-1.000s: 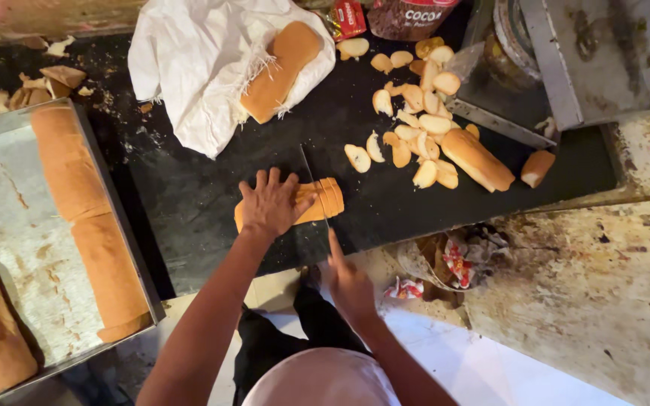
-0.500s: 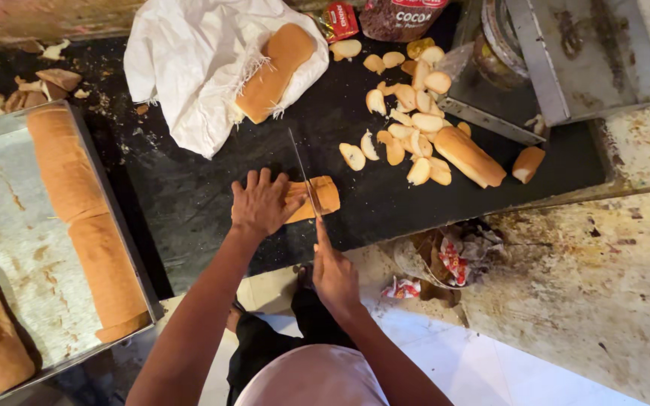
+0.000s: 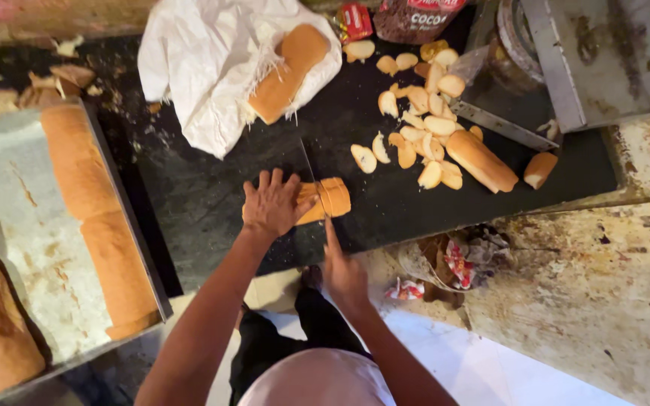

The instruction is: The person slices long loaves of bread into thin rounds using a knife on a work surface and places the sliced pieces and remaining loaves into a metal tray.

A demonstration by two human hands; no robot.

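My left hand [image 3: 274, 203] presses flat on a short golden bread loaf [image 3: 330, 198] lying on the dark countertop [image 3: 212, 195]. My right hand [image 3: 342, 272] grips the handle of a long knife [image 3: 312, 177], forefinger stretched along it. The blade stands across the loaf just right of my left fingers, its tip pointing away from me. A short end piece of the loaf lies on the right side of the blade.
Several cut bread slices [image 3: 419, 124] and a longer loaf [image 3: 481, 160] lie at the right. A white sack [image 3: 205, 68] holds another loaf [image 3: 287, 71]. A metal tray [image 3: 31, 240] at the left carries long loaves [image 3: 95, 210]. Packets and a metal container stand at the back.
The knife has shifted along the loaf and sits lower in the bread. My left hand stays pressed on the loaf, and the view has drifted a little.
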